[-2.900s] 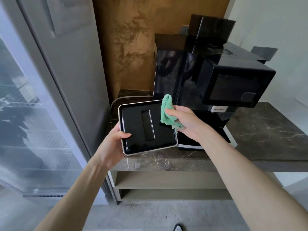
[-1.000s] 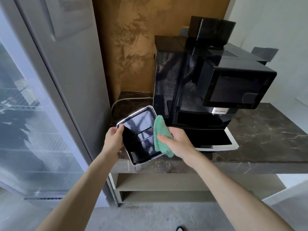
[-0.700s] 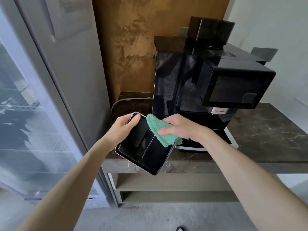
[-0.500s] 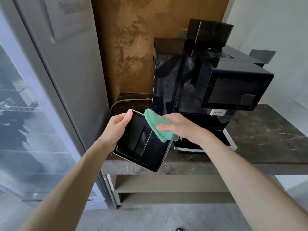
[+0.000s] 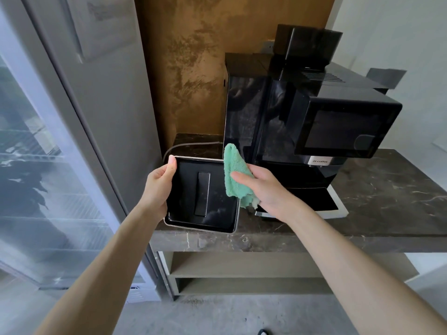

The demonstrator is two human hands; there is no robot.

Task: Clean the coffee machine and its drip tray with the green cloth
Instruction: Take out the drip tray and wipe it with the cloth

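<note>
Drip tray (image 5: 186,197): held off the tabletop (image 5: 387,194), above its front left corner, open face tilted toward the camera. The central rib runs away from the person.

Left hand (image 5: 158,187): grips the tray's left edge, thumb hooked over the upper left rim.

Right hand (image 5: 263,189): fingers closed round the bunched green cloth (image 5: 233,180), which sits at the tray's right rim – apparently touching it.

The tray's face lies directly left of the cloth, so the next wipe likely runs leftward across the rib. The coffee machine (image 5: 302,117) stands behind the right hand – its front bay is vacant.
</note>
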